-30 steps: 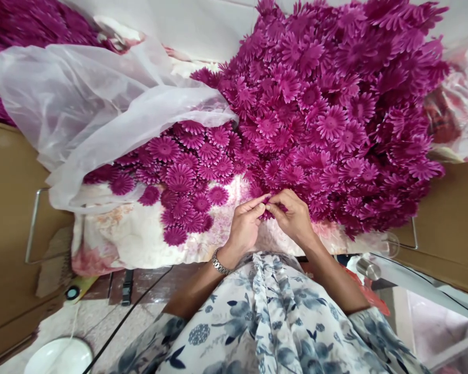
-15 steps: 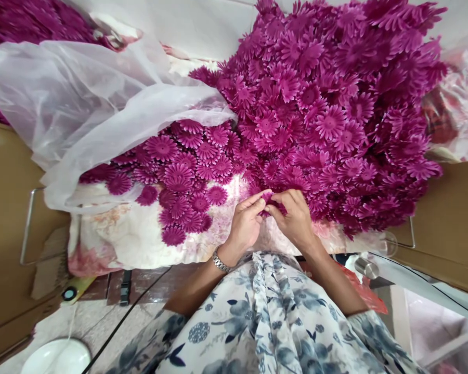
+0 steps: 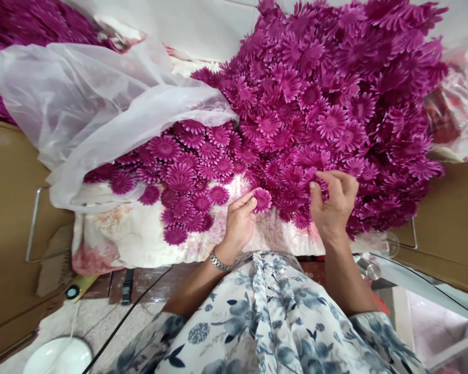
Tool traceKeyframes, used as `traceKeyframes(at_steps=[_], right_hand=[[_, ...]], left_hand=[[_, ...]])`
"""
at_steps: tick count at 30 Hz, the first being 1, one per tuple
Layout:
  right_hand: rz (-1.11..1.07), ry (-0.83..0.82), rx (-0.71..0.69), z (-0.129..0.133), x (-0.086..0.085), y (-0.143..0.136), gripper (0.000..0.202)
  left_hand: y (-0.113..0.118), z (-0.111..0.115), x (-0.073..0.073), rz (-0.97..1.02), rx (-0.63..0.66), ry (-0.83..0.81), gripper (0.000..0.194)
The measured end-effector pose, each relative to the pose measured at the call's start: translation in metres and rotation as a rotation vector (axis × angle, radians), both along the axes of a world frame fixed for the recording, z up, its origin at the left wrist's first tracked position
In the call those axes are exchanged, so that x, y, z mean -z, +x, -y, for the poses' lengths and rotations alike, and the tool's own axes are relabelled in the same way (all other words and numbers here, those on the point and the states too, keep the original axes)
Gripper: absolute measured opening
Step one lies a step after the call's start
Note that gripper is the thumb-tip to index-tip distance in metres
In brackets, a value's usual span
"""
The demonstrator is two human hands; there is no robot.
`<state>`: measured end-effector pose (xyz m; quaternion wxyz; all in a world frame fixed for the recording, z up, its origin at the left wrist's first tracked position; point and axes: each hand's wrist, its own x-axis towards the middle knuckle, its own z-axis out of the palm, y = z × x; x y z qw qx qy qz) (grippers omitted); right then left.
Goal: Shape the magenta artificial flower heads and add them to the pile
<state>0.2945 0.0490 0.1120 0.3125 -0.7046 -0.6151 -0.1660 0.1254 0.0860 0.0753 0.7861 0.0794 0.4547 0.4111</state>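
Note:
My left hand, wearing a metal watch, pinches a magenta artificial flower head by its edge between thumb and forefinger. The round, many-petalled face of that flower is turned up. To the right, my right hand is at the front of a tall heap of magenta artificial flowers. Its thumb and forefinger come together in a pinch against the petals; what is between them blends into the heap. Left of my left hand, flatter flower heads lie overlapped on a floral cloth.
A translucent plastic bag partly covers the flatter flower heads. Cardboard boxes stand at both sides, with bent metal handles. More magenta flowers fill the far left corner. A white round object is low on the left.
My hands were together on a magenta flower and are now apart. The right has moved right to the heap; the left stays nearly in place, its flower now in plain view.

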Motion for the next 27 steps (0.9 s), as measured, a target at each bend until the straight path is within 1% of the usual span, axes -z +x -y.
traceKeyframes(at_steps=[1,2,3,4,6,7,9,11,14,16,18,19,20,22,23,24,27], right_hand=[[0.012,-0.006,0.016,0.000,-0.001,0.002,0.022],[0.001,-0.032,-0.006,0.001,0.000,0.001,0.028],[-0.028,-0.072,-0.059,0.001,0.003,-0.004,0.030],[-0.073,-0.127,-0.131,0.002,0.007,-0.010,0.027],[-0.183,-0.257,-0.276,0.003,0.016,-0.025,0.013],[-0.229,-0.306,-0.328,0.003,0.020,-0.031,0.007],[-0.275,-0.328,-0.369,0.002,0.027,-0.041,0.008],[-0.267,-0.313,-0.376,0.002,0.028,-0.043,0.010],[-0.223,-0.245,-0.326,0.002,0.021,-0.036,0.011],[-0.178,-0.141,-0.238,0.002,0.011,-0.023,0.009],[-0.114,-0.042,-0.117,0.002,0.000,-0.007,0.006],[-0.080,-0.013,-0.060,0.002,-0.005,0.000,0.008],[-0.047,0.004,-0.011,0.002,-0.009,0.005,0.015],[-0.020,0.012,0.039,0.002,-0.013,0.008,0.030],[-0.030,0.003,0.026,0.003,-0.012,0.004,0.033],[-0.054,-0.024,-0.022,0.004,-0.010,-0.002,0.032],[-0.173,-0.192,-0.245,0.004,0.001,-0.026,0.015]], left_hand=[[0.001,0.000,-0.001,0.009,0.007,0.008,0.027],[0.002,0.000,-0.002,0.017,0.025,0.016,0.028],[0.003,0.000,-0.003,0.027,0.051,0.026,0.029],[0.005,0.001,-0.005,0.036,0.078,0.036,0.029],[0.008,0.004,-0.007,0.052,0.120,0.051,0.029],[0.009,0.006,-0.008,0.057,0.131,0.054,0.028],[0.011,0.009,-0.008,0.043,0.128,0.053,0.025],[0.011,0.011,-0.007,-0.001,0.122,0.058,0.024],[0.008,0.009,-0.005,-0.046,0.107,0.080,0.027],[0.005,0.006,-0.003,-0.058,0.063,0.064,0.029],[0.003,0.001,-0.002,-0.063,0.005,0.026,0.030],[0.002,-0.001,-0.001,-0.054,-0.013,0.013,0.029],[0.001,-0.003,-0.001,-0.037,-0.018,0.010,0.028],[0.003,-0.005,-0.001,0.006,-0.003,0.022,0.026],[0.004,-0.005,-0.002,0.022,0.017,0.029,0.026],[0.005,-0.005,-0.004,0.032,0.040,0.036,0.026],[0.010,-0.002,-0.009,0.081,0.108,0.071,0.027]])
